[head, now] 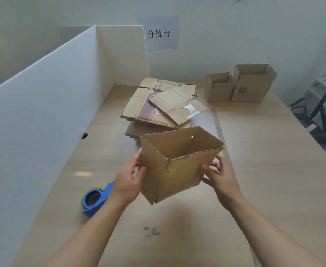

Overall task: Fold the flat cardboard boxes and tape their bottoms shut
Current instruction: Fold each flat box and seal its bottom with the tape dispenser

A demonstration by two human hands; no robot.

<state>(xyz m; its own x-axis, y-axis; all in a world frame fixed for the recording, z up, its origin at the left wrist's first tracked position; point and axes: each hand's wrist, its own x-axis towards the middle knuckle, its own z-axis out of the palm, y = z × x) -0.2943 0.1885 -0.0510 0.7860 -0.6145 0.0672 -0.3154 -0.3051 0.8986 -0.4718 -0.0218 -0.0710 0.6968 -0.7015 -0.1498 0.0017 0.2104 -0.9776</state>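
A wooden tabletop (264,151) runs along a white partition board (42,112) on its left. A pile of flat cardboard boxes (158,105) lies at the far middle, and two folded boxes (252,85) stand upright, touching, at the far right. The opened cardboard box (177,170) is held tilted above the near tabletop, open end up. A blue tape dispenser (94,199) lies near-left. The left hand (128,180) grips the box's left wall, thumb on the near face. The right hand (221,176) grips its right corner.

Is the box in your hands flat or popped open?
Popped open. The box, held between the left hand and right hand, shows standing walls and a hollow inside. Its bottom is hidden.
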